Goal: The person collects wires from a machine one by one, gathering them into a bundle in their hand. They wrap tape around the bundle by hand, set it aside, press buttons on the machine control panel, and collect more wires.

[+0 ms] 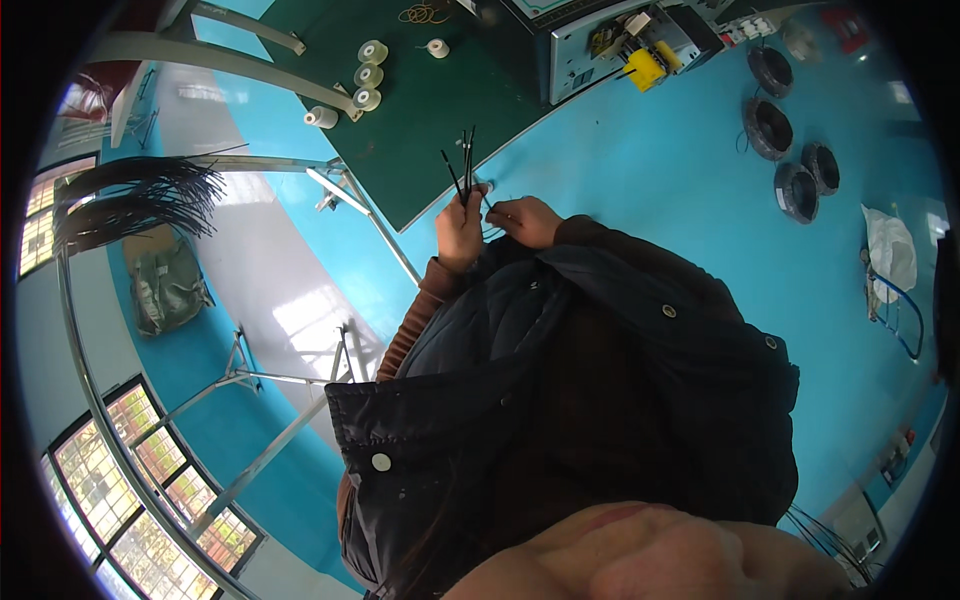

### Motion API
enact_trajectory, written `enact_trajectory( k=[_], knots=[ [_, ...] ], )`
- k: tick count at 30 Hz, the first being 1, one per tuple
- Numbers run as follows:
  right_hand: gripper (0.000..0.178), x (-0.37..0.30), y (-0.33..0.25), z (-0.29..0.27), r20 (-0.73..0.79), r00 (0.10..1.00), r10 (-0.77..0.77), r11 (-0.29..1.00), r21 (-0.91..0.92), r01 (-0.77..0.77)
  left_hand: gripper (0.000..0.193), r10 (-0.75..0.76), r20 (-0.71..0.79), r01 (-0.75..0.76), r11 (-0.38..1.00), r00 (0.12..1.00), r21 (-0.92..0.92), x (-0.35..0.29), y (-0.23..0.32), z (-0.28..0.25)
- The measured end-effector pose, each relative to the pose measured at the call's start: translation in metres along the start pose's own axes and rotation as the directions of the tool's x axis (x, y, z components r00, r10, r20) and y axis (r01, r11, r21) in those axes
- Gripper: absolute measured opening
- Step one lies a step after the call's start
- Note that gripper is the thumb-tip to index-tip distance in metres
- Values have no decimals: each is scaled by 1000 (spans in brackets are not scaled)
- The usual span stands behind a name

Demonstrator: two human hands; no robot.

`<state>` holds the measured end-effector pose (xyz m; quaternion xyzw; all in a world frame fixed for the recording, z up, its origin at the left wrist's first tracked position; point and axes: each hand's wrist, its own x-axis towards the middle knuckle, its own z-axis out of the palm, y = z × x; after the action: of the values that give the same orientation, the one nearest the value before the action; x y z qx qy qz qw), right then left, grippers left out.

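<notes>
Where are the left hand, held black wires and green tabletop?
Left hand [460, 234]: head view, middle of the hand.
Black wires [468, 162]: head view, exposed lengths past the hand.
Green tabletop [400, 165]: head view, bare surface.

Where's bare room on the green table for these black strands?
Barest: the green table between the clear rolls and its near corner, left of the black strands. Another patch lies between the small spool and the machine. Crowded: the left edge, with rolls, a white spool and a beige bar.
</notes>
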<state>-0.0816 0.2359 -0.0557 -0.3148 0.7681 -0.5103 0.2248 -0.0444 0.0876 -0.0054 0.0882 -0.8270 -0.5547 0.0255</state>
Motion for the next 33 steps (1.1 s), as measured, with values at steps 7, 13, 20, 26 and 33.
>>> enact_trajectory(
  k=[7, 13, 20, 26, 33],
  knots=[
    [21, 4, -8, -6, 121, 991, 56, 998, 14, -58, 25, -89, 111, 117, 954, 990, -277, -4, -17, 2],
    [23, -24, 87, -32, -158, 831, 534, 784, 459, -417, 24, -137, -179, 106, 979, 974, -173, -16, -15, -36],
    [41, 12, 63, -114, -315, 770, 555, 459, 888, 33, 20, -86, -142, 112, 975, 986, 191, -42, -33, -46],
    [34, 30, 51, -135, -299, 842, 450, 294, 939, 176, 16, -53, -36, 60, 972, 998, 229, -48, -20, -32],
    [31, 32, 42, -133, -328, 790, 519, 428, 899, 93, 13, -138, 33, 121, 942, 990, 314, -51, -13, -35]
  ],
)
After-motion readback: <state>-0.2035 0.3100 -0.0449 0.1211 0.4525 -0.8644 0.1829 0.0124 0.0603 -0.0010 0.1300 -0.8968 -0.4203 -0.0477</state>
